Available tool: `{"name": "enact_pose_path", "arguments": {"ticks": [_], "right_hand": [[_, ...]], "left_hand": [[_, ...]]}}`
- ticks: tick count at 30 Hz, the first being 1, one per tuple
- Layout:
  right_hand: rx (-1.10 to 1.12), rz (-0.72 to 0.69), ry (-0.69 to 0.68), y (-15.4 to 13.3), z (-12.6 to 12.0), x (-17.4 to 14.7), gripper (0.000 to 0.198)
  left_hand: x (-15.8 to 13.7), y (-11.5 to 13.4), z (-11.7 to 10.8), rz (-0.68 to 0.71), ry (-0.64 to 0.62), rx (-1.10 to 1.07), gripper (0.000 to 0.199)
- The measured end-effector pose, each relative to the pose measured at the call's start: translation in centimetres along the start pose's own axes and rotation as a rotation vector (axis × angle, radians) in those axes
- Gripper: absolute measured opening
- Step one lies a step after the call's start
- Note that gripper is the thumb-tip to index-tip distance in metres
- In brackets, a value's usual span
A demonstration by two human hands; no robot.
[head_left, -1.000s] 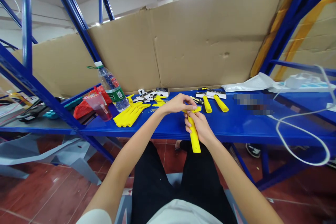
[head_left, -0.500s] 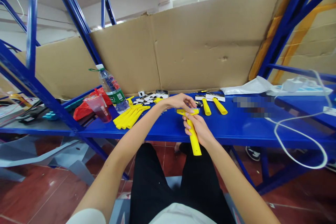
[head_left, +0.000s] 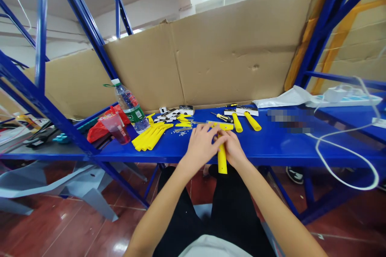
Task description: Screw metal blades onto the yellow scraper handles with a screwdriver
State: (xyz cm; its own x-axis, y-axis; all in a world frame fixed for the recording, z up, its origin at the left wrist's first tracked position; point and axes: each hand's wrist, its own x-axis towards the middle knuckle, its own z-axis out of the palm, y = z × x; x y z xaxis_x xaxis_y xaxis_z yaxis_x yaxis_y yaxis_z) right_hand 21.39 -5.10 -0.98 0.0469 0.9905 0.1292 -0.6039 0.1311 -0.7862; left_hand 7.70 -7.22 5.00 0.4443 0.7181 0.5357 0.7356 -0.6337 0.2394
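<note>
Yellow plastic scraper with a long handle and a flat crossbar head (head_left: 222, 156) sits at the front edge of the blue metal shelf (head_left: 271, 144), its handle hanging past the edge over the person's lap. The right hand (head_left: 233, 150) is closed around the handle just below the head, and the left hand (head_left: 200, 146) lies over the same spot, fingers curled onto it. A heap of loose yellow plastic handles (head_left: 150, 133) lies well to the left, near a clear water bottle (head_left: 130, 106). With so much handle overhanging, a loosened grip could likely let the scraper tip and drop to the red floor.
</note>
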Motion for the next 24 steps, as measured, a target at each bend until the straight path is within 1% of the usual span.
{"name": "enact_pose_path", "arguments": {"ticks": [2, 5, 8, 11, 14, 16, 19, 21, 24], "right_hand": [[-0.032, -0.049, 0.057, 0.4, -0.3, 0.2, 0.048], [-0.103, -0.068, 0.043, 0.7, -0.5, 0.3, 0.048], [-0.158, -0.09, 0.025, 1.0, -0.6, 0.3, 0.048], [-0.18, -0.122, 0.035, 1.2, -0.6, 0.3, 0.048], [-0.205, -0.122, 0.023, 1.2, -0.7, 0.2, 0.045], [-0.24, -0.137, -0.013, 1.0, -0.7, 0.0, 0.043], [-0.28, -0.172, -0.126, 0.3, -0.4, -0.8, 0.042], [-0.268, -0.155, -0.219, -0.4, 0.1, -1.6, 0.04], [-0.251, -0.098, -0.345, -1.6, 1.0, -3.0, 0.037]], "left_hand": [[-1.6, 1.4, 0.7, -0.027, -0.004, 0.105, 0.055], [-2.3, 2.6, 1.5, -0.021, 0.0, 0.207, 0.058], [-2.1, 2.8, 1.5, -0.03, -0.01, 0.239, 0.059], [-1.8, 2.7, 1.2, -0.055, -0.042, 0.208, 0.058], [-1.7, 2.5, 0.9, -0.086, -0.068, 0.139, 0.058], [-1.9, 2.4, 0.7, -0.114, -0.082, 0.082, 0.058], [-2.5, 1.8, 0.3, -0.154, -0.09, -0.048, 0.059], [-3.1, 1.1, -0.1, -0.157, -0.076, -0.204, 0.058], [-4.3, -0.4, -1.0, -0.085, -0.043, -0.439, 0.057]]}}
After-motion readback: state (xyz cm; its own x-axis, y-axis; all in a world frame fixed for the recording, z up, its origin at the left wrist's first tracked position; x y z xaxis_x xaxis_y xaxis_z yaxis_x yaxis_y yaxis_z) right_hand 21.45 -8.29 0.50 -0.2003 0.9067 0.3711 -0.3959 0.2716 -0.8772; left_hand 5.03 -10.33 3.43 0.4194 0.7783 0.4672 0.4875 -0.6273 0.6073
